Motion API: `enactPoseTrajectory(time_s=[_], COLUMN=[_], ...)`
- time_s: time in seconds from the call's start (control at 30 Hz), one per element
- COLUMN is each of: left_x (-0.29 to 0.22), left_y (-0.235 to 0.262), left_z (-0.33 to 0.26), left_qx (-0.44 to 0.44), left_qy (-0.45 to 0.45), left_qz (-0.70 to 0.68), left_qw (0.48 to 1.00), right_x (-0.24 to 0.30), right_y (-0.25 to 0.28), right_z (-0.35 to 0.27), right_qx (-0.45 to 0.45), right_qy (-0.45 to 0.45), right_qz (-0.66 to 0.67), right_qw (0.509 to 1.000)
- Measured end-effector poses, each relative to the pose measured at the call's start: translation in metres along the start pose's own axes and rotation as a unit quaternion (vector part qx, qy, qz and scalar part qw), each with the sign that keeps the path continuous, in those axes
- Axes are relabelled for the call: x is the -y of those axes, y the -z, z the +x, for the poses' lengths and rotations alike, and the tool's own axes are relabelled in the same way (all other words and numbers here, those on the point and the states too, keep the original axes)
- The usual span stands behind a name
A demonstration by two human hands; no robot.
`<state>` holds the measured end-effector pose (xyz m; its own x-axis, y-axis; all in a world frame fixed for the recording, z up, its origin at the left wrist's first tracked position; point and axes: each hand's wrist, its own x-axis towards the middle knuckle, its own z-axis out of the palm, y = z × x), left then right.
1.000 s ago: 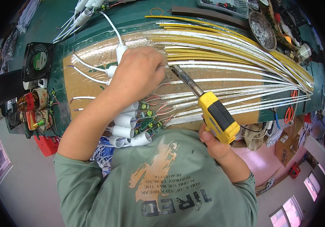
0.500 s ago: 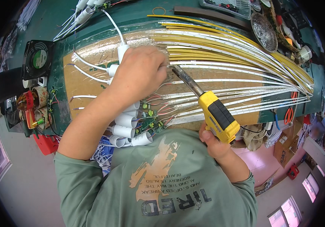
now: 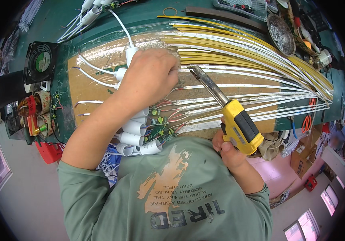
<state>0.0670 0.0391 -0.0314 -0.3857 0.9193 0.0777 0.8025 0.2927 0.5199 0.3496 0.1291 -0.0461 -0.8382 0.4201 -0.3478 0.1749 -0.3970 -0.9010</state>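
Observation:
A yellow-and-black soldering gun [image 3: 242, 128] is gripped in my right hand [image 3: 232, 150], its metal barrel slanting up and left. Its tip lies just right of my left hand [image 3: 154, 72], over the ends of the LED strips. My left hand is closed, and whatever its fingers hold is hidden beneath them. Under that hand and forearm runs a row of white plastic tubes [image 3: 134, 127] with white cables. Small green circuit boards [image 3: 160, 120] with red wires lie by the tubes, next to the ends of white LED strips [image 3: 236, 96].
Yellow-backed strips [image 3: 220, 58] fan out to the right on a brown board [image 3: 90, 86]. A black fan [image 3: 39, 64] stands at the left. At the back right are a round metal dish [image 3: 281, 35] and a clear parts tray [image 3: 240, 9]. Orange-handled scissors [image 3: 309, 116] hang near the right edge.
The soldering gun has shifted to the right, its tip moving slightly away from my left hand. My left hand stays in nearly the same place.

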Motion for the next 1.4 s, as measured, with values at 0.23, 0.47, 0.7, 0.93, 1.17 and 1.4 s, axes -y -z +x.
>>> enactPoseTrajectory(time_s=[0.23,0.47,0.7,0.93,1.17,1.4], left_x=[0.0,0.0,-0.001,-0.001,-0.001,-0.002], left_y=[-0.001,-0.001,0.0,0.0,-0.001,0.001], left_z=[0.0,-0.001,0.0,-0.001,0.0,-0.001], left_qx=[0.002,-0.008,-0.003,0.0,0.002,0.003], left_qy=[0.004,-0.002,0.0,0.004,0.004,0.006], left_qz=[0.002,0.002,0.008,0.007,0.009,0.008], left_qw=[1.0,1.0,1.0,1.0,1.0,1.0], right_x=[0.001,-0.012,-0.014,-0.013,-0.014,-0.014], right_y=[-0.002,0.003,0.006,0.006,0.006,0.006], right_z=[0.001,-0.002,-0.003,-0.003,-0.003,-0.002], right_qx=[-0.008,-0.007,-0.007,0.003,0.007,0.009], right_qy=[0.002,0.013,0.004,-0.006,0.003,0.007], right_qz=[0.001,-0.003,-0.004,0.001,-0.005,-0.014], right_qw=[1.0,1.0,1.0,1.0,1.0,1.0])
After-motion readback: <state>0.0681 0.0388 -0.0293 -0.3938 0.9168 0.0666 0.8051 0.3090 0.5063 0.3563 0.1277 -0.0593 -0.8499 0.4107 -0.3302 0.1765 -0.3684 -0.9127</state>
